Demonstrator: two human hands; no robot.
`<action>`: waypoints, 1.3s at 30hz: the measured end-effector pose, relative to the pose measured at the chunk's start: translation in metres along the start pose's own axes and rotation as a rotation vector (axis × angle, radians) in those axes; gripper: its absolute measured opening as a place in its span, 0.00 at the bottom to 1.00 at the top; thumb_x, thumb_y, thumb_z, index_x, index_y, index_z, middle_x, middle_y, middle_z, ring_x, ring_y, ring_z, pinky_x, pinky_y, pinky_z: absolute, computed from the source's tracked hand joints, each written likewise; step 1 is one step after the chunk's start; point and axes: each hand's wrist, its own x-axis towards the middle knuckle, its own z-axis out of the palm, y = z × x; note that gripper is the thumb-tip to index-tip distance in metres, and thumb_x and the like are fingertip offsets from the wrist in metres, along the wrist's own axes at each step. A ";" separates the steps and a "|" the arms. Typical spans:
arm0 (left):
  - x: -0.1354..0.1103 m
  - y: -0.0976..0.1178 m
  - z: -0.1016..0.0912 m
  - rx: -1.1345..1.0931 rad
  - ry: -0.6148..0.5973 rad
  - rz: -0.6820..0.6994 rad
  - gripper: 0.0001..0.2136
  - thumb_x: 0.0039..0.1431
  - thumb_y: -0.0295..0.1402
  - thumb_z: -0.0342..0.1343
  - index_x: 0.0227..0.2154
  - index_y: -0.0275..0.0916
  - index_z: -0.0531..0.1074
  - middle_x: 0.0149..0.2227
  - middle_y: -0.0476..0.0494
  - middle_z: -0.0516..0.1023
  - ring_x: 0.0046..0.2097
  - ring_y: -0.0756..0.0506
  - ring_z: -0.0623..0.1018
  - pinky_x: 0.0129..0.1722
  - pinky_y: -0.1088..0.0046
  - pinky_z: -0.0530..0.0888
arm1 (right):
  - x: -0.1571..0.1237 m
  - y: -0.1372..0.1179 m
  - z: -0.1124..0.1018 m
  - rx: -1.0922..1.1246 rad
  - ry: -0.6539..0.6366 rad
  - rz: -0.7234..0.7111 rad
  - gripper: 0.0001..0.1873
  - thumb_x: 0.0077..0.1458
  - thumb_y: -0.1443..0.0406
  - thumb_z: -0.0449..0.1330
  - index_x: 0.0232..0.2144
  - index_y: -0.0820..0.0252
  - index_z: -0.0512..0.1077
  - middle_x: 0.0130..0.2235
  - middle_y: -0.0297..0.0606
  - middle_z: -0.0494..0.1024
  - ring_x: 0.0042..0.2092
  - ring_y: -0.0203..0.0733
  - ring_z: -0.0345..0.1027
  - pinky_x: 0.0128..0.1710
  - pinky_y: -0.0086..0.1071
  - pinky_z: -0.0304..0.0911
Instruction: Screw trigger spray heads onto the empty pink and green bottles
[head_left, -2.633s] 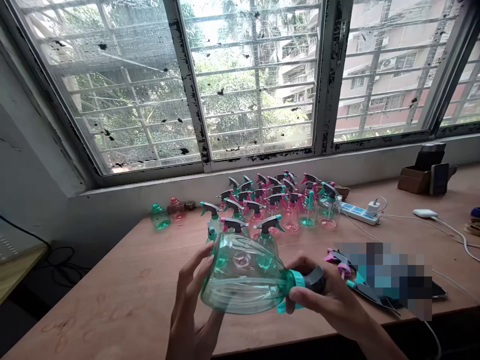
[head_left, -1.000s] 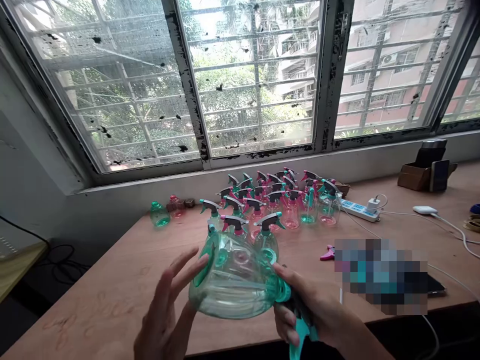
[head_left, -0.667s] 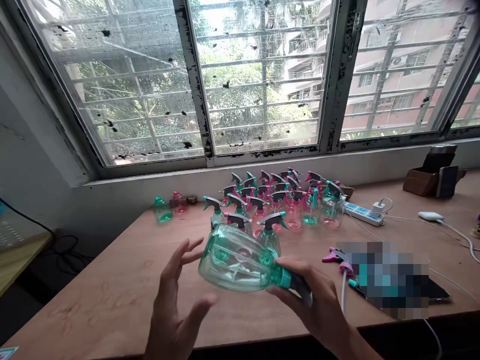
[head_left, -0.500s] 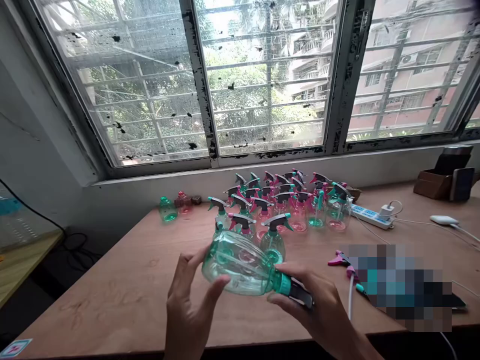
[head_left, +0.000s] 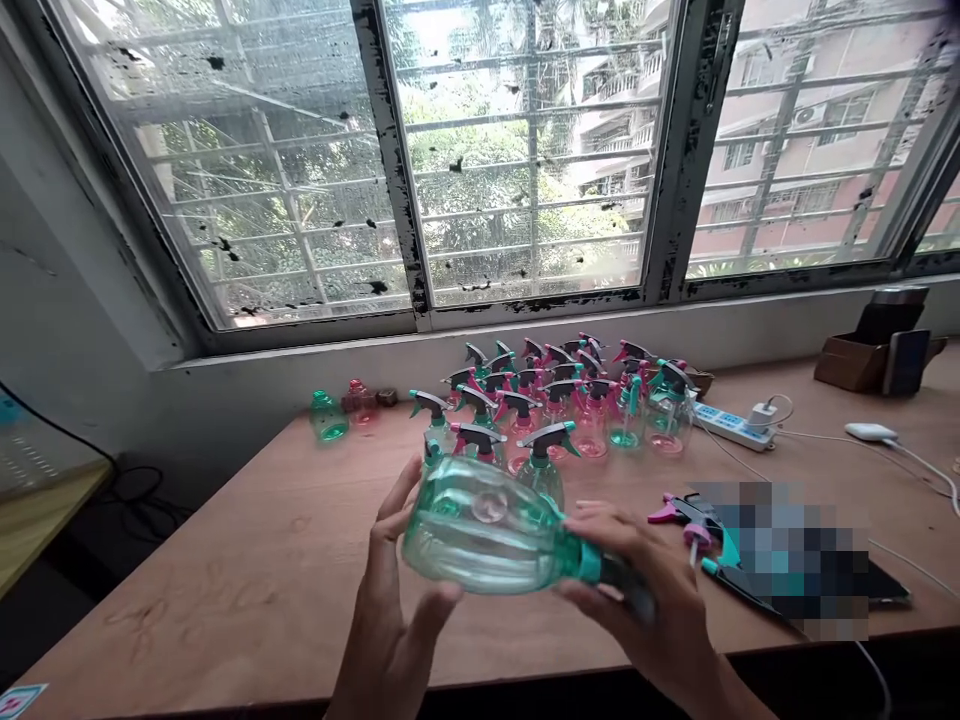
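Note:
A clear green spray bottle [head_left: 480, 550] lies on its side in the air above the table, base to the left and neck to the right. My left hand [head_left: 394, 600] holds its base end, thumb below and fingers behind. My right hand [head_left: 649, 590] is closed round the turquoise collar and the black sprayer head, which is blurred and partly covered by the fingers. Just behind the held bottle stands an upright spray bottle with a black and green trigger [head_left: 546, 440]. Beside that is one with a black and pink trigger [head_left: 478, 438].
Several green and pink spray bottles [head_left: 592, 420] stand grouped towards the window. A headless green bottle [head_left: 328, 418] and a pink one [head_left: 361, 402] stand back left. Loose sprayer heads [head_left: 679, 510] lie right, beside a pixelated patch. A power strip [head_left: 731, 427] sits behind.
The held bottle has turned a little about its length, and its neck has shifted right with my right hand. My left hand stays on the base. The camera view has shifted slightly.

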 end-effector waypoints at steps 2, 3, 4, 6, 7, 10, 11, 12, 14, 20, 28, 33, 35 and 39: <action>0.001 -0.003 0.000 -0.055 0.049 -0.121 0.28 0.61 0.57 0.53 0.56 0.44 0.66 0.60 0.33 0.72 0.62 0.28 0.72 0.51 0.52 0.78 | 0.001 -0.001 -0.003 -0.150 -0.112 -0.337 0.31 0.50 0.71 0.73 0.55 0.50 0.72 0.43 0.39 0.85 0.45 0.50 0.79 0.55 0.47 0.68; 0.001 -0.002 0.000 -0.086 0.068 -0.191 0.28 0.59 0.58 0.53 0.54 0.44 0.67 0.55 0.34 0.76 0.57 0.28 0.76 0.44 0.56 0.81 | 0.002 -0.001 -0.004 -0.176 -0.161 -0.421 0.34 0.50 0.72 0.73 0.57 0.51 0.71 0.43 0.40 0.86 0.46 0.51 0.79 0.57 0.49 0.66; 0.001 -0.001 0.001 -0.106 0.077 -0.255 0.28 0.58 0.59 0.55 0.51 0.43 0.68 0.50 0.36 0.79 0.52 0.29 0.80 0.39 0.59 0.82 | 0.003 -0.001 -0.004 -0.173 -0.176 -0.439 0.35 0.49 0.72 0.74 0.58 0.51 0.71 0.43 0.41 0.86 0.45 0.51 0.79 0.58 0.49 0.66; 0.001 0.005 0.004 -0.128 0.079 -0.327 0.26 0.55 0.57 0.60 0.48 0.44 0.68 0.45 0.39 0.81 0.48 0.32 0.82 0.38 0.62 0.81 | 0.003 0.001 -0.002 -0.086 -0.104 -0.295 0.29 0.48 0.67 0.75 0.53 0.51 0.75 0.40 0.39 0.86 0.41 0.52 0.80 0.51 0.46 0.71; 0.001 0.008 0.006 -0.151 0.083 -0.306 0.25 0.53 0.55 0.63 0.47 0.45 0.68 0.47 0.40 0.80 0.50 0.33 0.81 0.41 0.62 0.81 | 0.002 0.002 -0.001 -0.014 -0.051 -0.147 0.23 0.49 0.63 0.75 0.48 0.50 0.78 0.37 0.37 0.86 0.37 0.50 0.80 0.44 0.42 0.74; -0.001 0.019 0.014 -0.267 0.120 -0.079 0.27 0.49 0.47 0.71 0.49 0.49 0.66 0.62 0.41 0.72 0.63 0.32 0.72 0.52 0.59 0.79 | 0.001 0.003 0.003 0.260 -0.019 0.367 0.14 0.53 0.52 0.70 0.36 0.53 0.83 0.28 0.36 0.84 0.29 0.45 0.76 0.28 0.32 0.71; -0.002 0.022 0.015 -0.296 0.132 -0.004 0.29 0.47 0.44 0.73 0.50 0.51 0.66 0.65 0.43 0.69 0.66 0.32 0.68 0.53 0.58 0.78 | 0.001 0.003 0.003 0.348 -0.055 0.483 0.16 0.53 0.49 0.69 0.34 0.55 0.83 0.27 0.36 0.83 0.29 0.45 0.76 0.27 0.31 0.70; -0.002 0.024 0.015 -0.307 0.139 0.049 0.31 0.46 0.43 0.74 0.51 0.53 0.66 0.66 0.44 0.67 0.67 0.32 0.66 0.53 0.58 0.79 | 0.002 0.002 0.003 0.418 -0.092 0.552 0.19 0.52 0.47 0.69 0.33 0.56 0.83 0.27 0.37 0.83 0.30 0.45 0.76 0.28 0.31 0.70; -0.004 0.025 0.013 -0.268 0.144 0.076 0.34 0.45 0.42 0.75 0.54 0.56 0.66 0.66 0.46 0.68 0.67 0.32 0.66 0.54 0.56 0.79 | 0.002 -0.001 0.001 0.440 -0.098 0.560 0.21 0.48 0.46 0.70 0.31 0.56 0.83 0.28 0.38 0.83 0.30 0.46 0.76 0.27 0.31 0.69; -0.004 0.020 0.000 -0.210 0.055 0.065 0.37 0.48 0.65 0.59 0.57 0.51 0.71 0.59 0.40 0.73 0.63 0.26 0.70 0.59 0.47 0.73 | -0.014 -0.002 -0.006 0.049 -0.086 -0.171 0.27 0.47 0.59 0.75 0.51 0.49 0.79 0.36 0.39 0.87 0.36 0.54 0.80 0.44 0.44 0.74; -0.011 0.028 0.021 -0.252 0.186 0.131 0.21 0.60 0.52 0.56 0.51 0.48 0.72 0.51 0.40 0.72 0.52 0.33 0.75 0.51 0.53 0.77 | -0.012 -0.003 0.003 0.200 0.057 0.114 0.14 0.48 0.51 0.73 0.34 0.51 0.84 0.31 0.42 0.86 0.35 0.56 0.80 0.38 0.42 0.75; -0.019 0.026 0.026 -0.064 0.304 0.417 0.13 0.64 0.47 0.55 0.48 0.52 0.72 0.43 0.45 0.74 0.48 0.36 0.77 0.47 0.54 0.77 | -0.007 -0.009 0.004 0.486 -0.020 0.576 0.22 0.45 0.45 0.71 0.24 0.59 0.83 0.22 0.39 0.78 0.23 0.40 0.67 0.21 0.30 0.62; -0.019 0.024 0.026 -0.042 0.312 0.446 0.11 0.65 0.45 0.55 0.47 0.53 0.72 0.42 0.47 0.74 0.47 0.36 0.77 0.46 0.54 0.78 | -0.004 -0.012 0.001 0.513 -0.075 0.615 0.23 0.47 0.46 0.71 0.24 0.61 0.81 0.21 0.37 0.76 0.23 0.38 0.64 0.21 0.28 0.60; -0.011 0.019 0.028 -0.153 0.313 0.387 0.20 0.60 0.54 0.56 0.50 0.51 0.71 0.46 0.44 0.74 0.50 0.35 0.76 0.51 0.53 0.75 | 0.002 -0.016 -0.021 0.497 -0.252 0.554 0.23 0.45 0.48 0.73 0.38 0.57 0.80 0.31 0.38 0.80 0.30 0.42 0.71 0.27 0.30 0.66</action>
